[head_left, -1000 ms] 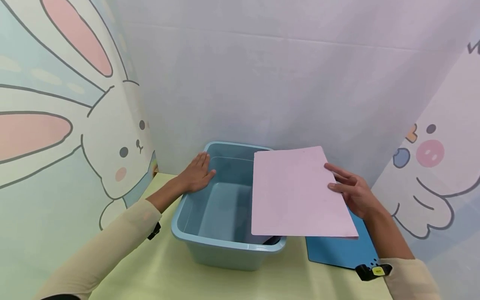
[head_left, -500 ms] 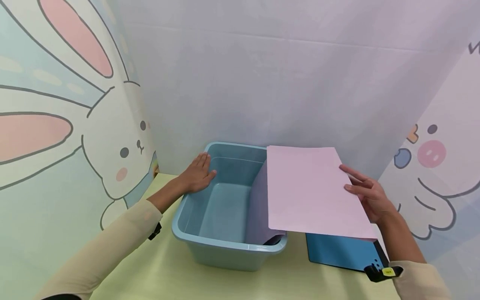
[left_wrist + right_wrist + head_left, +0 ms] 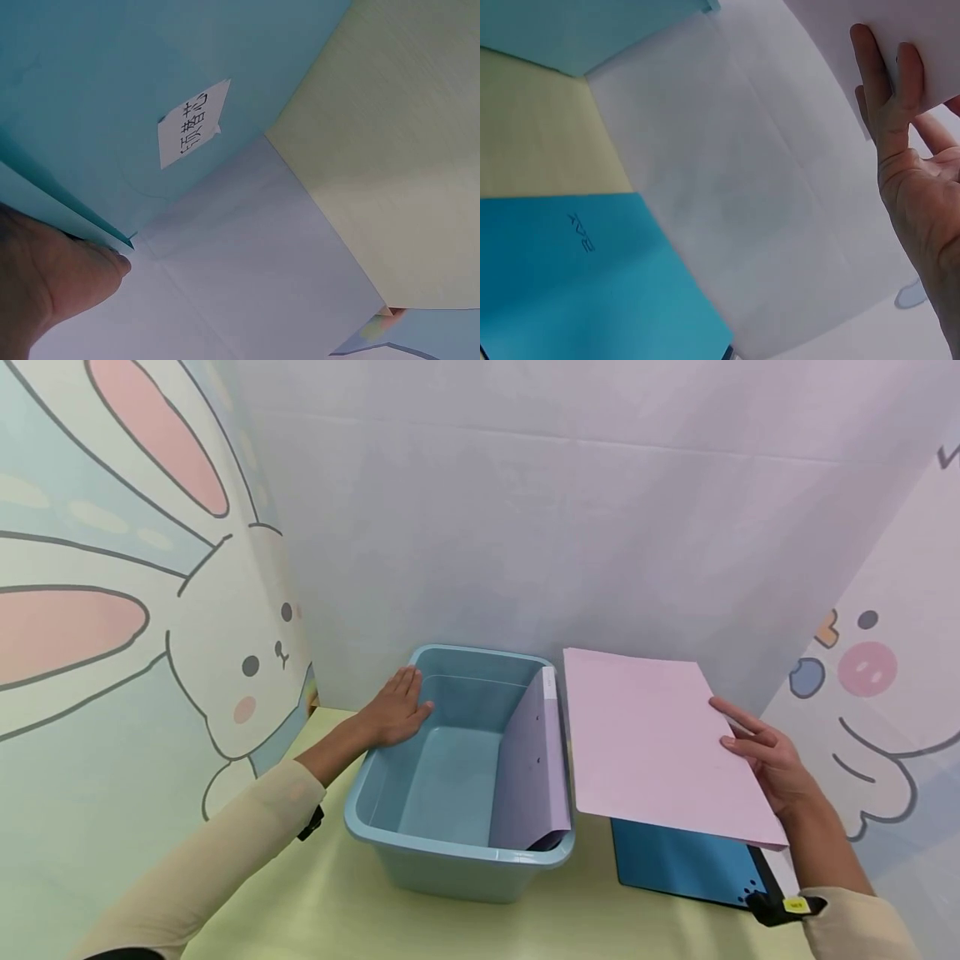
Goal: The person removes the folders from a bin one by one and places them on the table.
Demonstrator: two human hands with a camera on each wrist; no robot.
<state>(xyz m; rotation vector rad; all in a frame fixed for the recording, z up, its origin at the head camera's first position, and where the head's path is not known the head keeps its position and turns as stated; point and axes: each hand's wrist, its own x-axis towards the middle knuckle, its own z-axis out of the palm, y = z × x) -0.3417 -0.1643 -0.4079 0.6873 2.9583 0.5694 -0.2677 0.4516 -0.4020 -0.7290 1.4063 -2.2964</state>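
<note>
My left hand (image 3: 396, 708) rests on the left rim of a blue-grey plastic tub (image 3: 457, 843), its fingers straight and together. In the left wrist view the same hand (image 3: 64, 277) lies along the rim, above a handwritten label (image 3: 193, 124) on the tub's outer wall. My right hand (image 3: 772, 760) pinches a pale pink folder (image 3: 667, 739) by its right edge, thumb on top and fingers beneath. That folder is raised to the right of the tub. Inside the tub, a lilac file binder (image 3: 528, 768) stands upright against the right wall.
A flat blue board (image 3: 682, 864) with a dark edge lies on the pale yellow table (image 3: 585, 918), partly under the raised folder. Grey cloth (image 3: 562, 527) hangs behind the tub. Printed panels with a rabbit (image 3: 247, 635) and another cartoon animal (image 3: 870, 668) flank the table.
My right hand has moved right with the pink folder, from over the tub to beside it. The lilac binder in the tub has come into view. My left hand has stayed on the rim.
</note>
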